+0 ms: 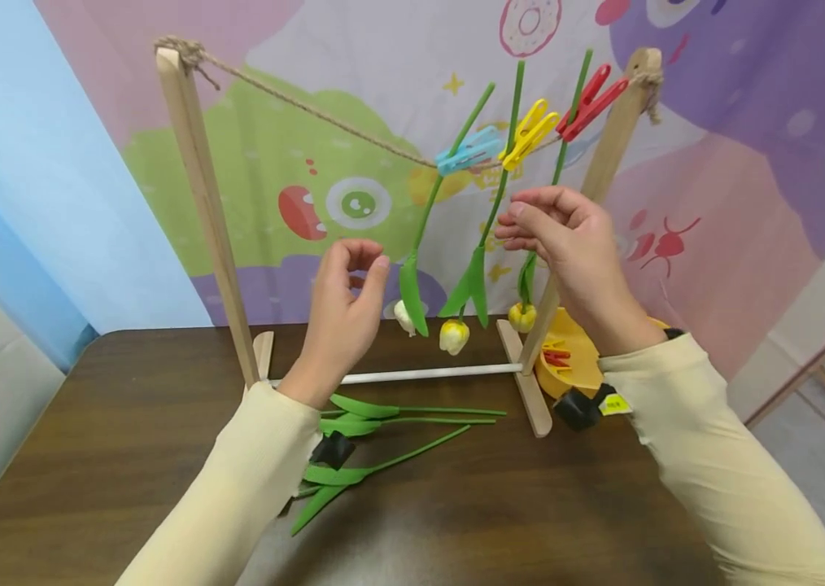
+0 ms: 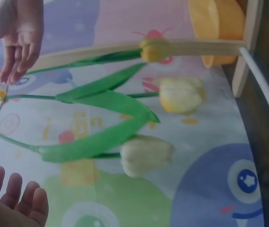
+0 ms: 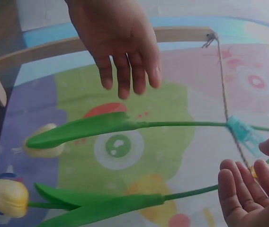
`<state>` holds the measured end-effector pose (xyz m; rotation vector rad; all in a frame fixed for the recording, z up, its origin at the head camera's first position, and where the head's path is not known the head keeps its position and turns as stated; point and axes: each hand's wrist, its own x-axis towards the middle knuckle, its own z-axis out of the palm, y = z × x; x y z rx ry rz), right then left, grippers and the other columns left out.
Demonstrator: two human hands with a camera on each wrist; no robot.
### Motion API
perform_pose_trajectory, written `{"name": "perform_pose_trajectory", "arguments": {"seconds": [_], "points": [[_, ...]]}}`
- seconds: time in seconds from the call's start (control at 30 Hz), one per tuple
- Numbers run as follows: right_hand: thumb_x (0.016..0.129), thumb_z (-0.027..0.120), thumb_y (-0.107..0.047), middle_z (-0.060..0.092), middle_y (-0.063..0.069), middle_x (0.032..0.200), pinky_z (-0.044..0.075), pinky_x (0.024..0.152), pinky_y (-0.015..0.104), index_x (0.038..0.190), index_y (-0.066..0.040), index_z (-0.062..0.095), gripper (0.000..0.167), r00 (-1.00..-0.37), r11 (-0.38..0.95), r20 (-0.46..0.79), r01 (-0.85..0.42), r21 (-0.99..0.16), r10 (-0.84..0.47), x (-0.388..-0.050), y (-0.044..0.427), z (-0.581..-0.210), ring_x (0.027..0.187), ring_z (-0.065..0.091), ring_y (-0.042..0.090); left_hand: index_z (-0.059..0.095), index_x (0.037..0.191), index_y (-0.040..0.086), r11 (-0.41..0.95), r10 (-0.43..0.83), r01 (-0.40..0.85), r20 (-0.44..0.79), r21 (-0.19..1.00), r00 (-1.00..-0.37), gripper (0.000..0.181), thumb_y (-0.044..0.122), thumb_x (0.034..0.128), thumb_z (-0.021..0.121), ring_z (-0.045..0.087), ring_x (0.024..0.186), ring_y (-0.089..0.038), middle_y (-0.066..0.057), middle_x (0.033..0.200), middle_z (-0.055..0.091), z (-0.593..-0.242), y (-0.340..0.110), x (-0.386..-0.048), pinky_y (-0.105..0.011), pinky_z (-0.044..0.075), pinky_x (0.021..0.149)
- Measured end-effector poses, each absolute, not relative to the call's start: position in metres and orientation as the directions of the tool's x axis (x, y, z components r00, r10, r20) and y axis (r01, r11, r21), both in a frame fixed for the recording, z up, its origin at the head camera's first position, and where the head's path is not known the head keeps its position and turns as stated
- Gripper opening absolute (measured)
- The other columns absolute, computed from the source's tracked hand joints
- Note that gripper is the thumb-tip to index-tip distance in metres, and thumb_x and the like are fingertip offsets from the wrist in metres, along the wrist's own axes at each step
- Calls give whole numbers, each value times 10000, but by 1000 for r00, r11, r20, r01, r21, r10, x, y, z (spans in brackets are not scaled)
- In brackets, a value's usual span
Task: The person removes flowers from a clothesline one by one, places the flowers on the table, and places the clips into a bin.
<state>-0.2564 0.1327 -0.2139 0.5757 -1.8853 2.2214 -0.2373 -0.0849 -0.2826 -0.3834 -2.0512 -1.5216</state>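
Observation:
Three artificial tulips hang upside down from a twine line (image 1: 317,115). A blue clothespin (image 1: 469,151) holds the white tulip (image 3: 144,124), a yellow clothespin (image 1: 528,137) the middle yellow-white tulip (image 1: 454,335), and a red clothespin (image 1: 591,104) the rightmost yellow tulip (image 1: 522,317). My left hand (image 1: 350,305) hovers left of the white tulip, fingers loosely bent, with nothing in it. Near the middle stem floats my right hand (image 1: 566,236), its fingers relaxed and holding nothing; the left wrist view shows it close to the line.
The twine is tied between two wooden posts (image 1: 200,203) joined low down by a white rod (image 1: 434,373). More green-stemmed flowers (image 1: 354,472) lie on the brown table (image 1: 493,521), partly behind my left arm. A yellow container (image 1: 574,350) with clothespins (image 1: 556,356) stands behind my right wrist.

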Motion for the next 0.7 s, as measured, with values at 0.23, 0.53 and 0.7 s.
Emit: {"name": "perform_pose_trajectory", "arguments": {"seconds": [0.23, 0.53, 0.7], "points": [[866, 628, -49, 687, 19, 797, 543, 688, 228, 987, -6, 600, 131, -876, -118, 478, -470, -875, -57, -258, 124, -194, 717, 682, 121, 507, 1119, -19, 257, -82, 522, 557, 813, -826, 223, 125, 948, 502, 514, 1008, -207, -130, 1083, 538, -265, -72, -249, -309, 424, 836], [840, 650, -50, 642, 9, 869, 522, 721, 192, 1061, 2, 606, 231, -887, 51, 461, -460, -886, 8, -263, 117, -174, 754, 635, 148, 488, 1186, -20, 219, -39, 501, 520, 837, -853, 268, 125, 960, 472, 515, 1089, -210, -139, 1172, 537, -251, -56, -264, -326, 432, 928], [852, 637, -73, 634, -7, 875, 517, 734, 186, 1108, 19, 614, 273, -894, 146, 448, -442, -885, 5, -265, 114, -169, 745, 624, 112, 476, 1242, 8, 213, -23, 468, 483, 858, -875, 296, 129, 973, 449, 531, 1104, -204, -130, 1202, 539, -247, -49, -270, -321, 438, 941]]}}
